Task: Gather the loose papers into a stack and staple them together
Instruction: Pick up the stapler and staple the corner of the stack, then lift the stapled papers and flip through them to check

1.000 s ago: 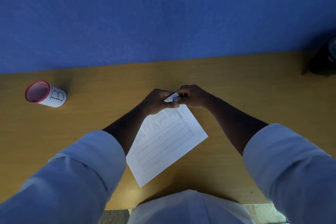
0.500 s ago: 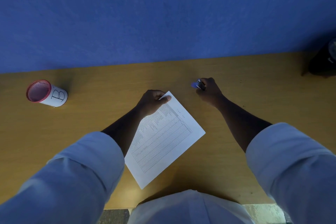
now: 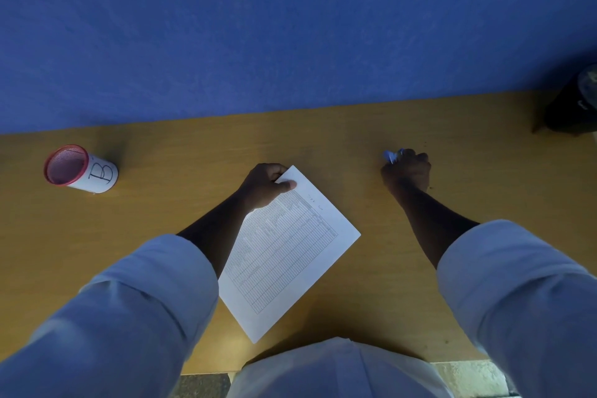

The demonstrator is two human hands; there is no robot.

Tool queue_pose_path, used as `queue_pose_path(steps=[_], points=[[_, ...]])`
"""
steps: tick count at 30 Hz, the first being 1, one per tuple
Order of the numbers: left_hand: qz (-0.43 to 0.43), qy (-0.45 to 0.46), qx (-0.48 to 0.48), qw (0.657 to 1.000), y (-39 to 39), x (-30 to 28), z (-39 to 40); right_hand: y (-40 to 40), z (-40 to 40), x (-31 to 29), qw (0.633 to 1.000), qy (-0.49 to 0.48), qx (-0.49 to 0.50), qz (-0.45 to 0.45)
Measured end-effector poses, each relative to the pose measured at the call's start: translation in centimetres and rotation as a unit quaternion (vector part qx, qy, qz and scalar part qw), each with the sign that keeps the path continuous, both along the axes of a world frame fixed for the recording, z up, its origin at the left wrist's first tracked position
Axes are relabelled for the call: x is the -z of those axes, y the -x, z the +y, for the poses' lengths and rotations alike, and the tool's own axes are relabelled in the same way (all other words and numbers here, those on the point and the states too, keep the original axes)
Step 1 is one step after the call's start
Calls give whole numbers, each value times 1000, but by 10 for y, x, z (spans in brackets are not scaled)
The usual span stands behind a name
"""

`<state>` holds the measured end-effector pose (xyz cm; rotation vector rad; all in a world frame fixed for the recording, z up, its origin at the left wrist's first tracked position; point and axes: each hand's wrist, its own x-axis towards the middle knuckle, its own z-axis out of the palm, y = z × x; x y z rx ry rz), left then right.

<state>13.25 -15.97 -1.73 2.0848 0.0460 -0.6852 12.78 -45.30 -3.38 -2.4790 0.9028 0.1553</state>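
Note:
A stack of white papers (image 3: 287, 252) printed with a table lies slanted on the wooden desk (image 3: 403, 300) in front of me. My left hand (image 3: 266, 186) pinches the stack's far corner, thumb on top. My right hand (image 3: 407, 171) is well to the right of the papers, fist closed around a small blue stapler (image 3: 392, 155) whose tip sticks out at the left of the fist. How many sheets the stack holds cannot be told.
A white cup with a red mesh rim and a letter B (image 3: 80, 170) lies on the desk at the far left. A dark object (image 3: 573, 107) sits at the right back corner. A blue wall (image 3: 290, 26) rises behind the desk.
My right hand has pulled the stapler off the papers' corner and carried it to the right and slightly back. My left hand stays on the corner.

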Motion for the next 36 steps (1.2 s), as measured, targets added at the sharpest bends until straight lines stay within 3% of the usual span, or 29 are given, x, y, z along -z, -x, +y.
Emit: queue_pose_path(steps=[27, 31, 36], points=[[31, 50, -53, 997, 3, -2, 2, 9, -8, 18, 998, -7, 32, 59], [34, 45, -60, 997, 3, -4, 4, 9, -2, 13, 997, 29, 44, 50], [26, 27, -87, 996, 5, -7, 7, 2, 22, -7, 999, 44, -23, 17]])
